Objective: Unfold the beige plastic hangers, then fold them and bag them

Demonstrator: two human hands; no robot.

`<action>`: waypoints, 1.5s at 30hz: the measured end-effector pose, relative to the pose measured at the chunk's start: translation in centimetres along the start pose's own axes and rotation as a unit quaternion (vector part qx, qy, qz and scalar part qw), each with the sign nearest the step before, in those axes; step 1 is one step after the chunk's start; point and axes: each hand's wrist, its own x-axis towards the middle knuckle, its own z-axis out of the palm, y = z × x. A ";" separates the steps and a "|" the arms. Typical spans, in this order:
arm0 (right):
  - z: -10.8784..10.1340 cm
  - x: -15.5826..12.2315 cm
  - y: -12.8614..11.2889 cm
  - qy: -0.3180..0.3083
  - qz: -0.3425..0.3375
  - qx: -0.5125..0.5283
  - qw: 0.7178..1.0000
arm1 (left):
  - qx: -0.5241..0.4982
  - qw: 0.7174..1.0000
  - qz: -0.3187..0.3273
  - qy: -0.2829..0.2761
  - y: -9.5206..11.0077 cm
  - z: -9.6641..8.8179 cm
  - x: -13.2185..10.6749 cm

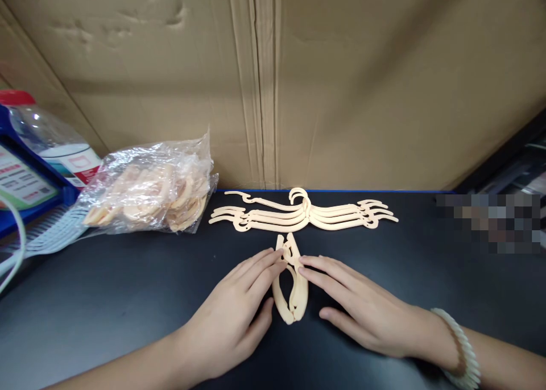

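Note:
A cream plastic folding hanger lies folded on the dark table, its two arms pointing away from me and its hinge end towards me. My left hand rests its fingertips on the left arm near the top, with the thumb low beside the left edge. From the other side, my right hand touches the right arm with two fingertips; its thumb stands apart from the hanger. Both hands have their fingers stretched out, not wrapped round it. Just beyond, several unfolded hangers of the same kind lie nested, hooks together.
A clear plastic bag of cream hanger parts sits at the left back. Beside it are a pale plastic rack, a blue container and a clear red-capped jar. Cardboard stands upright behind the table. The right edge is partly pixelated.

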 end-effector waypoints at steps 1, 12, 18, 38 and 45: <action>0.0 0.0 0.0 0.001 0.002 0.002 1.000 | 0.004 1.000 -0.002 0.001 0.0 0.0 0.0; 0.2 0.0 1.3 0.069 -0.004 -0.028 0.997 | 0.012 0.994 0.011 0.104 -1.4 -1.1 0.5; -1.4 -0.5 6.8 0.190 0.047 -0.145 0.970 | 0.033 0.992 0.008 0.121 -3.4 -1.5 0.7; -3.3 -2.2 12.5 0.187 0.074 -0.175 0.964 | 0.029 0.997 0.022 0.067 -3.2 -1.4 0.7; -3.1 -1.7 11.9 0.206 0.078 -0.135 0.966 | 0.024 0.997 0.018 0.075 -3.2 -1.5 0.6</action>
